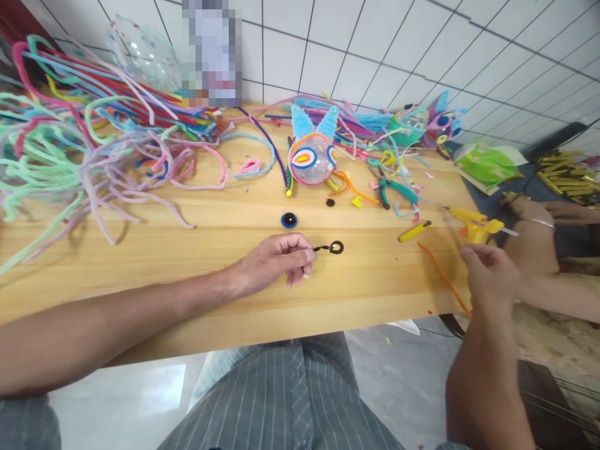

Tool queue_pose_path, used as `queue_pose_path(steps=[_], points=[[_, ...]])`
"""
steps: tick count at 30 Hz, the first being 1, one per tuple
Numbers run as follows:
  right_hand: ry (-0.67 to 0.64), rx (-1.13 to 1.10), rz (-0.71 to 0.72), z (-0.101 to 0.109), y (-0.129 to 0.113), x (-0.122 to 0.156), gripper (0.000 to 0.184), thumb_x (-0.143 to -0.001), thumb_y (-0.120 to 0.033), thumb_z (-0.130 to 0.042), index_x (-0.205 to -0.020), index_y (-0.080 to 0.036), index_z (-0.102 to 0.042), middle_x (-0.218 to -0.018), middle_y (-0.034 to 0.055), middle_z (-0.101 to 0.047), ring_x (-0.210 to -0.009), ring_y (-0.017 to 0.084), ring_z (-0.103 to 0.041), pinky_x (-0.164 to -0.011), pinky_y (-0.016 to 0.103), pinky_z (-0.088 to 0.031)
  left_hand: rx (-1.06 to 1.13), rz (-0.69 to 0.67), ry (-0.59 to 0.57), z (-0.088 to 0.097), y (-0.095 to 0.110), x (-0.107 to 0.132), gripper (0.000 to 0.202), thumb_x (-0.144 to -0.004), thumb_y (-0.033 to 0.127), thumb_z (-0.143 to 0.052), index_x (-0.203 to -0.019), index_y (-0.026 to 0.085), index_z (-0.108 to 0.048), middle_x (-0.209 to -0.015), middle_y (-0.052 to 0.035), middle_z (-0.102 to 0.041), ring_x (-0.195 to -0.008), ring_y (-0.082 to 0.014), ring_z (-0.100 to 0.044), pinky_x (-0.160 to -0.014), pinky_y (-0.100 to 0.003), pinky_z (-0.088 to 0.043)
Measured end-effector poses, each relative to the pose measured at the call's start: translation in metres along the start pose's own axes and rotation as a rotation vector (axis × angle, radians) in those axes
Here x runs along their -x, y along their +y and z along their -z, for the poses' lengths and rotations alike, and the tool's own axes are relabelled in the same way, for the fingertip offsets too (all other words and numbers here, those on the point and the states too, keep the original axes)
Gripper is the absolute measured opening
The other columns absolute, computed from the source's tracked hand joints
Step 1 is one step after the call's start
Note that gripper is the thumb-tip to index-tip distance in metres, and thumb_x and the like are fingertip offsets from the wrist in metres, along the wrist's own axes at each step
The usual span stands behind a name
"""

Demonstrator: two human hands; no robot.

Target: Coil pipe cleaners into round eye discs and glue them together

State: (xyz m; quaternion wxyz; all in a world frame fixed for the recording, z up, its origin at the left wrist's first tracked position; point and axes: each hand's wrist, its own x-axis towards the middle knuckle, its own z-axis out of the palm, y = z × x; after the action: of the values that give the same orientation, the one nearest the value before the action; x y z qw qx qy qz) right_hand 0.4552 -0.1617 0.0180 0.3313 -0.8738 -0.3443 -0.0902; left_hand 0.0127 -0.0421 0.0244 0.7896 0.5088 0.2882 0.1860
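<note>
A pale wooden worktop point(365, 294) runs along a tiled wall. The largest thing on it is a tangled heap of fuzzy craft stems point(94, 144) at the left, in mint, lilac, red and blue. A co-worker's forearm point(539, 244) shows at the far right.

The person's left hand point(281, 259) lies over the middle of the worktop, thumb and fingers pinching the tail of a black twisted stem. The right hand point(492, 275) is at the right, fingers bent just beside a yellow glue gun point(478, 228); blur hides whether they grip anything, so I cannot tell.

Beyond the left hand stands a clear ball point(321, 167) with blue fuzzy ears and ringed eyes.

Smaller is the black twisted stem point(332, 249), its ring pointing right, clear of the fingers. A light pinch close to the ring should steady it without flattening the loop; fingertips are best away from the gun's nozzle, which may be hot.

Smallest are a blue-rimmed black disc point(288, 220) and a tiny dark disc point(330, 202), both just beyond.
</note>
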Motion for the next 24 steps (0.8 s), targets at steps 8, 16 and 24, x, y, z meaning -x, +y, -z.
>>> queue_pose_path(steps=[8, 16, 24], points=[[-0.17, -0.002, -0.08, -0.009, -0.027, 0.01, 0.038, -0.067, -0.05, -0.069, -0.089, -0.021, -0.076, -0.084, 0.0075, -0.075, -0.079, 0.026, -0.068, -0.081, 0.043, -0.054, -0.016, 0.025, 0.001, 0.0, -0.001, 0.0, 0.025, -0.093, 0.038, -0.068, -0.088, 0.014, -0.061, -0.077, 0.0002, -0.069, -0.055, -0.0069, -0.061, -0.052, -0.019, -0.049], [-0.233, -0.079, -0.061, -0.002, -0.052, 0.024, 0.031, -0.067, -0.049, -0.072, -0.086, -0.023, -0.074, -0.082, 0.0069, -0.076, -0.078, 0.028, -0.07, -0.076, 0.042, -0.055, -0.034, 0.061, 0.017, -0.002, 0.001, 0.002, 0.028, -0.09, 0.041, -0.068, -0.086, 0.015, -0.059, -0.073, 0.0001, -0.07, -0.051, -0.0085, -0.062, -0.048, -0.019, -0.047], [-0.315, -0.091, 0.211, -0.02, -0.101, 0.028, 0.036, -0.078, -0.052, -0.068, -0.096, -0.021, -0.073, -0.097, 0.0111, -0.077, -0.089, 0.028, -0.071, -0.09, 0.047, -0.055, -0.092, 0.04, 0.016, -0.006, 0.0, 0.006, 0.029, -0.092, 0.043, -0.066, -0.087, 0.016, -0.058, -0.066, 0.0019, -0.068, -0.048, -0.0073, -0.059, -0.047, -0.018, -0.046]])
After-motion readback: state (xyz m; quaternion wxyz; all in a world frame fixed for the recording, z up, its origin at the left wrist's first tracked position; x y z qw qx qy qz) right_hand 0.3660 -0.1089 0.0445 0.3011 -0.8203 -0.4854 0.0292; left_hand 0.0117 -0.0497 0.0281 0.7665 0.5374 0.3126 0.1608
